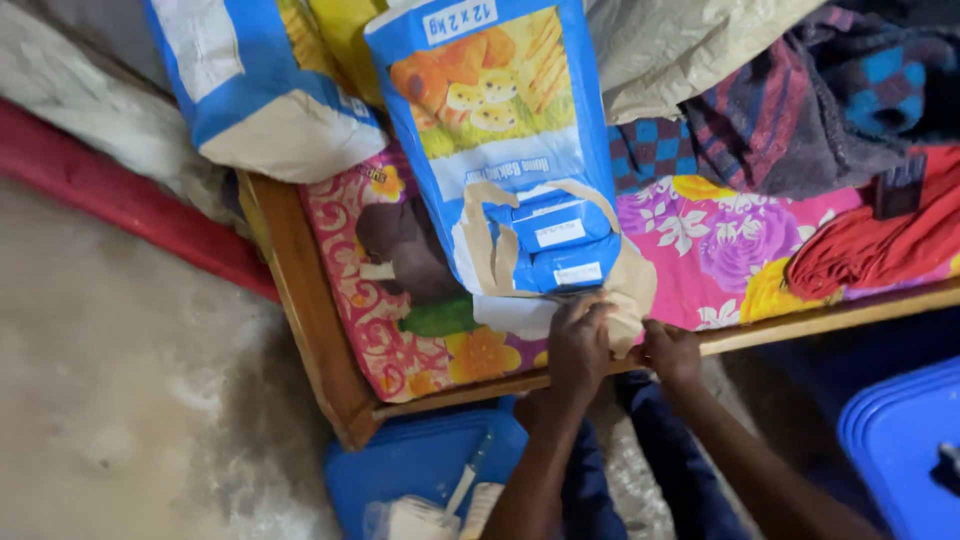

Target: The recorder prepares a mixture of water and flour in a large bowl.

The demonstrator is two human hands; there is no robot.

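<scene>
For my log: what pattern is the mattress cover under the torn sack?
Pink floral mattress cover, head view.

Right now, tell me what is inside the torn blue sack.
Through the tear in the blue sack, blue packets with white labels show. Both hands, left hand and right hand, grip its lower edge. Anything deeper is covered.

A wooden bed frame carries a mattress covered in a pink floral sheet with yellow, purple and white blooms. On it lies a large blue paper sack printed with baked goods, its lower end torn open (smaller blue packets show through the tear). A second blue and white sack rests at the head of the bed, beside a pale cloth bag. A checked blanket is heaped toward the right, next to a crumpled red cloth with a dark comb on top.
</scene>
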